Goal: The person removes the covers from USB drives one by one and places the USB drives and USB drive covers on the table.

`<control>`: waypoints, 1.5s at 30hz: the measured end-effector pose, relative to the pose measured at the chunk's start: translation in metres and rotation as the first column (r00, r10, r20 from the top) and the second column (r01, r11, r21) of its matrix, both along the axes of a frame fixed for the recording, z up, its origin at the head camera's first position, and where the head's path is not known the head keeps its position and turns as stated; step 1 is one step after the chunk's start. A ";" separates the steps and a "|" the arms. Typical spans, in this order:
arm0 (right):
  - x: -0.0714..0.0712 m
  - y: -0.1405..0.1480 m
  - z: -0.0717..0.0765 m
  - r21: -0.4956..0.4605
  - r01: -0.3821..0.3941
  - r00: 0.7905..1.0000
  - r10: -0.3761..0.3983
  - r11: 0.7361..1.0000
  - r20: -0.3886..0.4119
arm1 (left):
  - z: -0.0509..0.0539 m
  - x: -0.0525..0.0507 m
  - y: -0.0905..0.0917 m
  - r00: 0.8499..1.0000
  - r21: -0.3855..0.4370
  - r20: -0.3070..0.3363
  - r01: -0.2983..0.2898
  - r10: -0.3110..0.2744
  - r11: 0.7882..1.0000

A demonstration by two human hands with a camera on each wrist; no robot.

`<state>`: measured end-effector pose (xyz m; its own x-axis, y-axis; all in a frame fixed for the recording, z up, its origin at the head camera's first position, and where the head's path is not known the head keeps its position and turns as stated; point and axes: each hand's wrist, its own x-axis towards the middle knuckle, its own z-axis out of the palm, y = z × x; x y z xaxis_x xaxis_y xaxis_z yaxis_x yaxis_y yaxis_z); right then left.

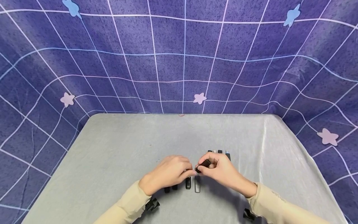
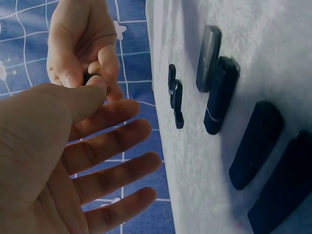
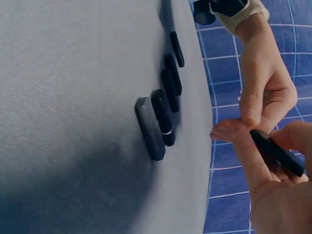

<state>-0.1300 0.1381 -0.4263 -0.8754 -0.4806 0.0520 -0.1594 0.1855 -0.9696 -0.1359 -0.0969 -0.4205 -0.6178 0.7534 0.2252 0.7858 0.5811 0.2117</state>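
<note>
A black USB stick (image 1: 206,163) is held between the thumb and fingers of my right hand (image 1: 222,171). In the right wrist view the stick (image 3: 279,153) slants across that hand. My left hand (image 1: 170,171) meets it at the near end, with the thumb at the stick's tip. The left wrist view shows the left hand's (image 2: 92,141) other fingers spread apart, and only a small dark part of the stick (image 2: 89,78) between the hands. Whether the left thumb presses or merely touches it is hard to tell.
Below the hands lie a grey-framed stick (image 1: 197,185), a black stick (image 1: 188,183) and other dark sticks (image 1: 167,189). Several more stand in a row behind the right hand, one with a blue connector (image 1: 227,154). Black clips (image 1: 152,204) sit by the left sleeve.
</note>
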 end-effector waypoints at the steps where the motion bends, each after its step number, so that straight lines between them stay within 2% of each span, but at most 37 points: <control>1: 0.000 0.000 0.001 0.000 -0.002 1.000 0.002 1.000 0.009 | 0.001 0.000 -0.001 1.000 0.002 -0.001 0.001 -0.001 1.000; 7: -0.003 0.004 0.003 0.122 -0.030 0.997 0.039 0.992 -0.069 | 0.005 -0.002 -0.002 0.999 0.041 0.030 -0.031 0.030 0.999; 9: -0.003 0.004 0.003 0.170 -0.062 0.991 0.081 0.983 -0.110 | 0.006 -0.002 -0.003 0.998 0.053 0.028 -0.055 0.054 0.997; 12: -0.003 0.004 0.003 0.244 -0.119 0.981 0.152 0.963 -0.119 | 0.008 0.000 -0.003 0.998 0.068 0.009 -0.062 0.061 0.996; 16: -0.001 0.003 0.006 0.301 -0.168 0.971 0.210 0.939 -0.111 | 0.008 0.002 -0.002 0.999 0.096 -0.035 0.033 -0.030 0.995; 19: -0.001 0.002 0.007 0.310 -0.169 0.968 0.217 0.935 -0.126 | 0.006 0.003 0.000 0.994 0.121 -0.061 0.103 -0.096 0.987; 22: 0.000 0.002 0.008 0.330 -0.147 0.961 0.214 0.932 -0.175 | 0.006 0.005 0.000 0.993 0.129 -0.074 0.096 -0.087 0.987; 26: 0.001 0.000 0.010 0.409 -0.066 0.930 0.204 0.910 -0.305 | 0.005 0.006 0.001 0.996 0.110 -0.083 0.020 -0.011 0.994; 29: 0.003 -0.003 0.011 0.440 -0.022 0.915 0.195 0.898 -0.353 | 0.005 0.006 0.003 0.995 0.104 -0.092 -0.024 0.034 0.994; 30: 0.003 -0.003 0.011 0.438 -0.028 0.914 0.200 0.899 -0.353 | 0.005 0.006 0.003 0.994 0.103 -0.096 -0.033 0.043 0.994; 33: 0.003 -0.006 0.011 0.418 -0.063 0.892 0.239 0.906 -0.384 | 0.005 0.007 0.004 0.993 0.103 -0.102 -0.041 0.052 0.994; 37: 0.002 -0.008 0.009 0.399 -0.114 0.854 0.295 0.910 -0.429 | 0.006 0.008 0.004 0.994 0.106 -0.102 -0.022 0.033 0.994; 45: 0.002 -0.007 0.007 0.411 -0.211 0.830 0.385 0.887 -0.404 | 0.003 0.008 -0.001 0.994 0.135 -0.108 0.031 -0.016 0.990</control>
<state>-0.1276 0.1312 -0.4189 -0.5982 -0.7763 0.1990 -0.6722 0.3508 -0.6520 -0.1277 -0.0976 -0.4173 -0.5672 0.7250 0.3906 0.8212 0.5335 0.2023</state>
